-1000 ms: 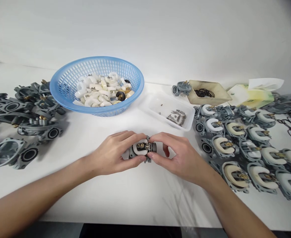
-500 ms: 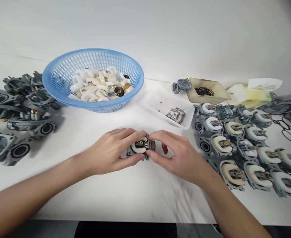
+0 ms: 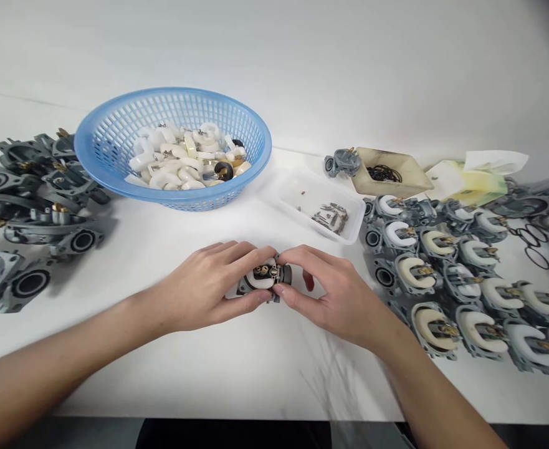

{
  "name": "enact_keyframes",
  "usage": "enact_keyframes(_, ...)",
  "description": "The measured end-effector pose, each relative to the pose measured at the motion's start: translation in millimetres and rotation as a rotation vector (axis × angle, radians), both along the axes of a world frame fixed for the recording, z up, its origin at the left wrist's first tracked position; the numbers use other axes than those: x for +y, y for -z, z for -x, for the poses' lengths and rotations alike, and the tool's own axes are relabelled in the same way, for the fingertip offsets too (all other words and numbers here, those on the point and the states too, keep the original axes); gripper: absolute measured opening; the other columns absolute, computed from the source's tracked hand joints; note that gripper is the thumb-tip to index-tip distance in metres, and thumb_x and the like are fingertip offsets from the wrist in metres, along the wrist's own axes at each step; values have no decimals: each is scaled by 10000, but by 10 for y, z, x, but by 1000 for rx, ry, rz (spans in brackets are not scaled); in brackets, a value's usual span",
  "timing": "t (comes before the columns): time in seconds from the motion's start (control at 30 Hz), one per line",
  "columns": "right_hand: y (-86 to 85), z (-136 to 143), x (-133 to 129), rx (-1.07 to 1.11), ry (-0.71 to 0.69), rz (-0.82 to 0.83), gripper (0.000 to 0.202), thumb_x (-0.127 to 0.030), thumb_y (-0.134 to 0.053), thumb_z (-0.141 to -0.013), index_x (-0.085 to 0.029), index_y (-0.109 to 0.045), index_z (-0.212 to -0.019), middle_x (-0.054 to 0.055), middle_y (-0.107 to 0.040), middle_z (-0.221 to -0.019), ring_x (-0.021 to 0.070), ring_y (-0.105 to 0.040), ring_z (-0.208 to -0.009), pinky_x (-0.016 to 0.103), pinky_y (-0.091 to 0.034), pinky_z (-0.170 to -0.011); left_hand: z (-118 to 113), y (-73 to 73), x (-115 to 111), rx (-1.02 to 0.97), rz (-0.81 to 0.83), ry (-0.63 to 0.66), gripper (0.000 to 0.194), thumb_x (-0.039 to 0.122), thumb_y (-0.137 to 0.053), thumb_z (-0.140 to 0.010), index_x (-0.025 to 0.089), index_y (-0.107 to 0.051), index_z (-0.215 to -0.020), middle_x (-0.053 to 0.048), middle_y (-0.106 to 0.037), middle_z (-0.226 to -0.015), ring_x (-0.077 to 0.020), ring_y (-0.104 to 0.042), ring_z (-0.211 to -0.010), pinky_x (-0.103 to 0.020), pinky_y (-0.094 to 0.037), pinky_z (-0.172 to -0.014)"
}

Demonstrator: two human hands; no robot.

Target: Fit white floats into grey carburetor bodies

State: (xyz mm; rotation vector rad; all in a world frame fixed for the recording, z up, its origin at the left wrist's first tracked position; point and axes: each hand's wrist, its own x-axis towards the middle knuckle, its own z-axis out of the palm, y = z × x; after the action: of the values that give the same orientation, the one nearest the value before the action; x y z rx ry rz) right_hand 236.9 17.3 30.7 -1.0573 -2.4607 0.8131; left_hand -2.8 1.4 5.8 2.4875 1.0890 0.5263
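Note:
A small grey carburetor body (image 3: 286, 274) sits on the white table between my hands. A white C-shaped float (image 3: 258, 282) lies in it, with brass parts showing inside the curve. My left hand (image 3: 206, 287) grips the carburetor from the left, fingers over the far side and thumb along the near side. My right hand (image 3: 333, 284) closes on its right part, thumb and index fingertips at the float's hinge end. Any tiny part between those fingertips is too small to make out.
A blue basket (image 3: 174, 198) of white and cream floats stands behind. A white tray (image 3: 356, 221) holds small metal pins; a beige box (image 3: 402, 181) holds black rings. Several carburetors with floats (image 3: 414, 274) stand in rows at right, more carburetors (image 3: 52, 234) at left.
The camera view has shifted slightly, moving the surroundings a little to the left. Both hands keep nearly the same hold on the carburetor.

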Motion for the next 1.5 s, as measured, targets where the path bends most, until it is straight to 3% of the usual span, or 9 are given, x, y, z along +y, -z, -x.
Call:
enact_keyframes(0.43, -31, -1, -9, -42, 0, 0, 248, -296, -608, -963, -237, -563, -1200, -3, -672, -1120, 131, -643, -853, 269, -492, -766, 11, -15, -5, 2, 19, 1, 463, 458, -484, -1020, 208, -436, -1406, -81, -662, -1161, -235, -649, -958, -360, -513, -806)
enact_keyframes(0.67, -89, 8, -36, -149, 0, 1, 287, -326, -549, -996, -253, -525, -1272, 6, -665, -1191, 167, -669, -920, 298, -516, -729, 13, 47, 1, -24, -22, 7, 478, 473, -484, -1012, 216, -433, -1412, -86, -660, -1171, -241, -662, -955, -363, -523, -814)
enact_keyframes(0.87, -144, 0, -98, -323, -12, 1, 405, -400, -470, -1026, -277, -411, -1407, 40, -678, -1203, 238, -701, -929, 395, -565, -745, 14, 23, 3, 10, -8, 11, 479, 453, -480, -1020, 199, -426, -1422, -103, -649, -1207, -254, -655, -1011, -373, -521, -854)
enact_keyframes(1.1, -106, -65, -155, -397, -47, -90, 591, -341, -588, -958, -287, -313, -1478, 86, -672, -1232, 298, -714, -972, 441, -602, -730, 22, 40, -7, 30, -34, 17, 497, 441, -473, -1024, 201, -387, -1451, -113, -640, -1212, -263, -646, -997, -397, -515, -843)
enact_keyframes(1.3, -105, -25, -113, -356, -56, -139, 504, -294, -619, -939, -218, -424, -1398, 82, -714, -1105, 279, -717, -914, 452, -593, -787, 22, 40, -1, 24, -23, 19, 489, 417, -489, -1016, 195, -392, -1441, -123, -634, -1242, -273, -639, -1040, -400, -519, -860)
enact_keyframes(1.5, -68, -41, -82, -226, -33, -212, 437, -440, -587, -973, -187, -533, -1324, 89, -733, -1067, 253, -704, -921, 403, -559, -800, 18, 48, 5, 10, -50, 7, 483, 412, -515, -1001, 193, -429, -1423, -111, -653, -1205, -265, -660, -1002, -383, -529, -837)
